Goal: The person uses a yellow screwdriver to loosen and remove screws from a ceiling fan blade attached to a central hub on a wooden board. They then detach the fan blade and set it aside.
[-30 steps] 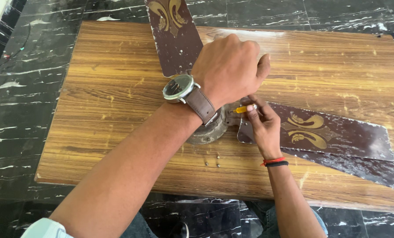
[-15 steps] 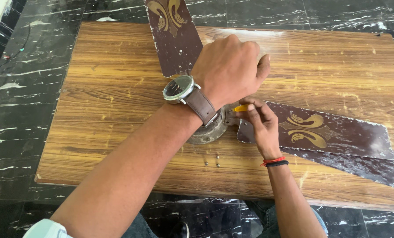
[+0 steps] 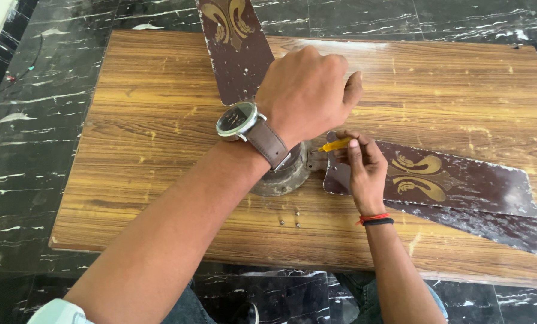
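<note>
A ceiling fan lies on a low wooden board (image 3: 160, 150). Its round grey motor hub (image 3: 283, 175) sits mid-board, mostly hidden under my left wrist. My left hand (image 3: 307, 96), a watch on its wrist, is closed over the top of the hub. My right hand (image 3: 364, 171) grips a small yellow-handled screwdriver (image 3: 334, 144), its tip pointed toward the hub where a brown blade (image 3: 460, 180) with gold ornament joins. Another brown blade (image 3: 235, 45) runs to the top edge.
Three small screws (image 3: 289, 219) lie loose on the board just in front of the hub. A third blade (image 3: 508, 231) pokes out under the right one. Black marble floor (image 3: 40, 120) surrounds the board. My knees are at the bottom edge.
My right hand has shifted slightly, turning the yellow screwdriver near the hub. My left hand stays put on the hub.
</note>
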